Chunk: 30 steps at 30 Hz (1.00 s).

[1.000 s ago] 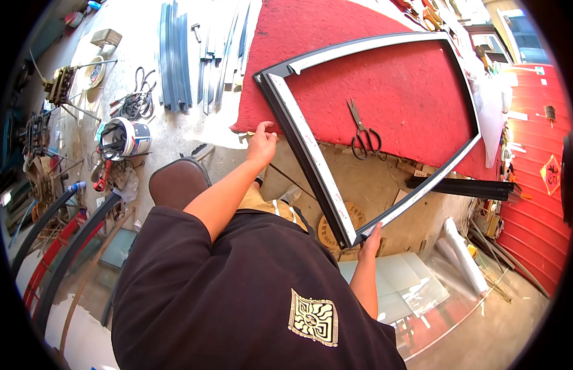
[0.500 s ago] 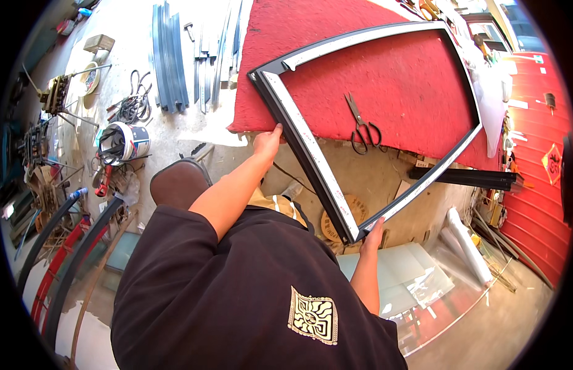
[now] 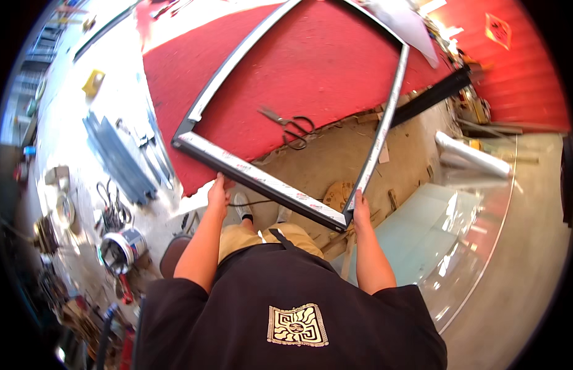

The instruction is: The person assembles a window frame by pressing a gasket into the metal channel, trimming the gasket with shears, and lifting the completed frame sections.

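Note:
A large four-sided window frame, black with white film along its faces, is held tilted across the near edge of the red-covered table. My left hand is closed on the outer side of its near bar, left of the middle. At the near right corner, my right hand grips the side bar just above the joint. Through the frame's opening I see dark-handled scissors lying open-bladed at the table edge. The fingertips of both hands are partly hidden by the frame.
Glass sheets lie low on the right, with a clear plastic roll behind them. Dark profile bars stick out past the table's right side. To the left are blue-grey strips, a white bucket and a brown stool seat.
The view has turned, shifting the surroundings. In the picture the frame has swung anticlockwise, so its near bar slopes less steeply. Both hands keep their hold.

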Each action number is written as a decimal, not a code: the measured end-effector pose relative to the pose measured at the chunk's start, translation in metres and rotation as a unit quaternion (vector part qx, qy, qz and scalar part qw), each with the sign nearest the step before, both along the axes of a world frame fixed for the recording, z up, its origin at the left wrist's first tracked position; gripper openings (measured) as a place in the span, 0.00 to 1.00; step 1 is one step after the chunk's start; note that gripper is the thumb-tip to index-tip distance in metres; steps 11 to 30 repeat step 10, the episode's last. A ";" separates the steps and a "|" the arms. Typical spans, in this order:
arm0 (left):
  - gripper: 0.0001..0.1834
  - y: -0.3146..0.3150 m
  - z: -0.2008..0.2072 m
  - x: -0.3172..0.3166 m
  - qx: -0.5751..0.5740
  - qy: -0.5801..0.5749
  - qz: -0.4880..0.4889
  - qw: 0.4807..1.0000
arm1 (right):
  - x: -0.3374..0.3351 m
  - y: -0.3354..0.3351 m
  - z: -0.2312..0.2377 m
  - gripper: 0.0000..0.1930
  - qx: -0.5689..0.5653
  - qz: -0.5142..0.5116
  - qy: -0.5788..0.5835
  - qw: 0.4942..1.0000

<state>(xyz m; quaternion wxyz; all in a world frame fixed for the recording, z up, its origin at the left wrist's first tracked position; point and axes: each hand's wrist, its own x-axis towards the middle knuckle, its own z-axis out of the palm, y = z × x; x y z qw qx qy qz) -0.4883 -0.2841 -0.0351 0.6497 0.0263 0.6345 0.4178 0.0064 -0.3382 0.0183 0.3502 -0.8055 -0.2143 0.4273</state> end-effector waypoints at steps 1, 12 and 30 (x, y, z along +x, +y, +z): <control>0.26 -0.007 -0.003 0.002 -0.009 -0.001 -0.016 1.000 | 0.009 -0.002 -0.011 0.41 0.006 0.004 -0.006 1.000; 0.29 -0.080 -0.034 0.061 -0.142 -0.071 -0.122 0.980 | 0.045 -0.021 -0.033 0.47 -0.057 -0.021 0.268 0.962; 0.29 -0.080 -0.034 0.061 -0.142 -0.071 -0.122 0.980 | 0.045 -0.021 -0.033 0.47 -0.057 -0.021 0.268 0.962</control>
